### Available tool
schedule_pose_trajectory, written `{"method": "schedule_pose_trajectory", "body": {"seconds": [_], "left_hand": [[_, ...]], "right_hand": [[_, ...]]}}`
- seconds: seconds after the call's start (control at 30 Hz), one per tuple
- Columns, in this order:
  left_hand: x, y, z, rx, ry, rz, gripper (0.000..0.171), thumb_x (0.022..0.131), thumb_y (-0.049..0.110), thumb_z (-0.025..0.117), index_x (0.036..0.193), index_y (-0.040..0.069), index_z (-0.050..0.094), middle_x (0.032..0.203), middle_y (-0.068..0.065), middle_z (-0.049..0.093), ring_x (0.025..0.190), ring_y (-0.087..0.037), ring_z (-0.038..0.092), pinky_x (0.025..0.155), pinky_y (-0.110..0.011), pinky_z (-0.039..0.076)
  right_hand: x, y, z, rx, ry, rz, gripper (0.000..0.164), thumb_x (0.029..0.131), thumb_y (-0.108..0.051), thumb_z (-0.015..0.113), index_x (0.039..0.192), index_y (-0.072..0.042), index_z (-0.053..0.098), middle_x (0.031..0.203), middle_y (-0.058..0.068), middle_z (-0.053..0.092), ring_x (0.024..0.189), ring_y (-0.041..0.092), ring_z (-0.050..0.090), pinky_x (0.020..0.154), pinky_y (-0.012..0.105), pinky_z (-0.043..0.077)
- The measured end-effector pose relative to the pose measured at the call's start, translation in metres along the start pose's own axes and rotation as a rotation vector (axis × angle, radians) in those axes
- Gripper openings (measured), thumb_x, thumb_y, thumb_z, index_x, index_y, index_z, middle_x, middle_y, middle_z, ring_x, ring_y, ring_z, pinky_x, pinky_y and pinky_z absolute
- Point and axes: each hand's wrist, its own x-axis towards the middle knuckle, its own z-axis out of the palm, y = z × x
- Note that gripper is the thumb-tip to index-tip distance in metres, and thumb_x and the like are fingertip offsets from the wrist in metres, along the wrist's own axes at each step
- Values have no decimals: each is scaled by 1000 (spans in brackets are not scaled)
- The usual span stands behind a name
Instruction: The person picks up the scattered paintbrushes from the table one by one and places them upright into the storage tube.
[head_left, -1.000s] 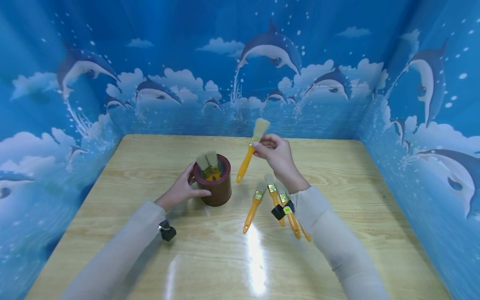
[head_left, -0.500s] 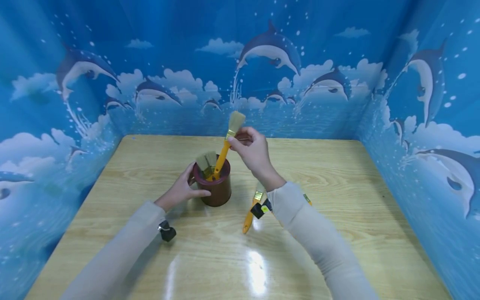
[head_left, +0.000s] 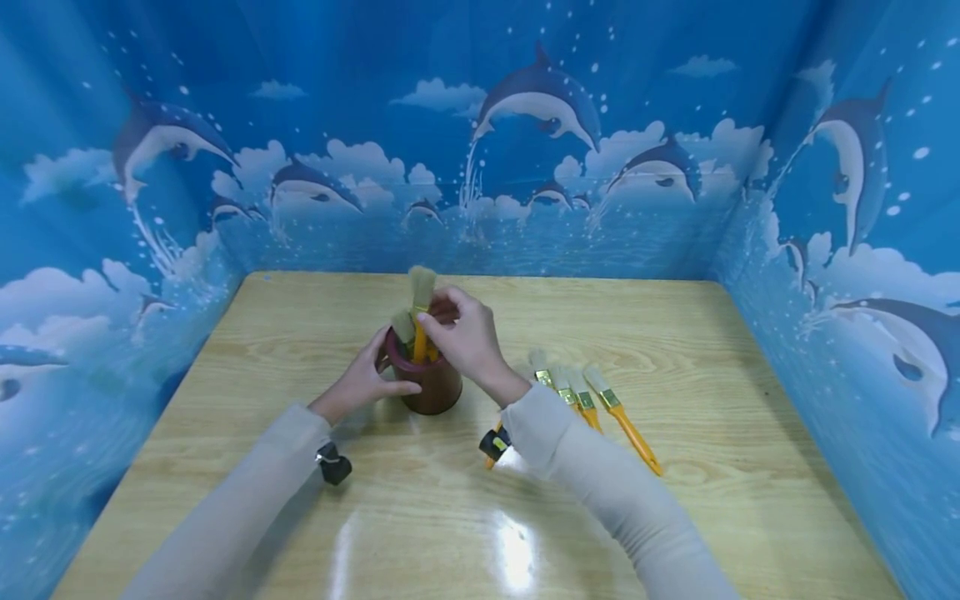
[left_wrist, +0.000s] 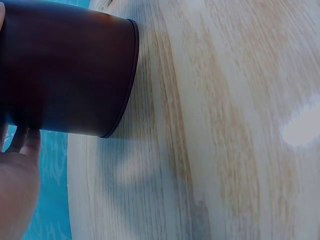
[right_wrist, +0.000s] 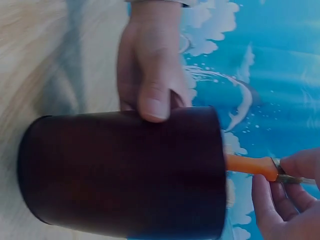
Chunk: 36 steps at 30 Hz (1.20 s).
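Pinched orange-handled paintbrush near its metal ferrule between right hand's thumb and fingers: bristles up, lower handle inside brown cylindrical pot. Gripped pot upright on wood-grain table with left hand, thumb on near wall, fingers round far side. Saw second brush in pot, bristles up, beside the pinched one. Spotted loose brushes on table to the right, partly behind sleeve.
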Motion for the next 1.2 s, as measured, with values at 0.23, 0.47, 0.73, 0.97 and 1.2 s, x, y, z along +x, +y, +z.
{"method": "schedule_pose_trajectory", "body": {"seconds": [0.23,0.47,0.73,0.97,1.2], "left_hand": [[0,0,0,-10,-9,-2,104,77,19,82,155,20,13,157,-6,22,143,-27,26,117,-47,24],[-1,0,0,-3,-15,-13,103,77,21,82,155,19,13,155,-7,24,142,-28,26,117,-48,24],[-1,0,1,1,0,-48,107,74,22,84,154,18,14,155,-10,26,143,-31,25,117,-49,23],[-2,0,1,1,-1,-80,110,74,24,84,155,18,10,157,-11,22,143,-33,22,117,-50,22],[-2,1,0,-8,-8,-88,111,75,23,83,155,18,7,158,-11,19,144,-33,20,117,-49,21]], "right_hand": [[-7,9,10,-42,-50,-36,20,89,-11,68,107,-2,64,95,10,68,86,18,67,72,17,56],[-9,13,10,-88,-118,-58,24,90,-13,67,111,-2,65,100,10,69,88,16,68,74,16,55],[-9,23,-18,-55,-79,8,26,91,-17,67,115,-6,66,100,7,69,91,18,68,75,24,58],[-10,39,-52,-38,-15,72,25,92,-19,66,114,-7,67,102,8,68,95,21,66,80,32,58],[-14,56,-80,-100,9,148,27,93,-21,65,117,-8,65,105,8,67,98,23,65,82,35,57]]}}
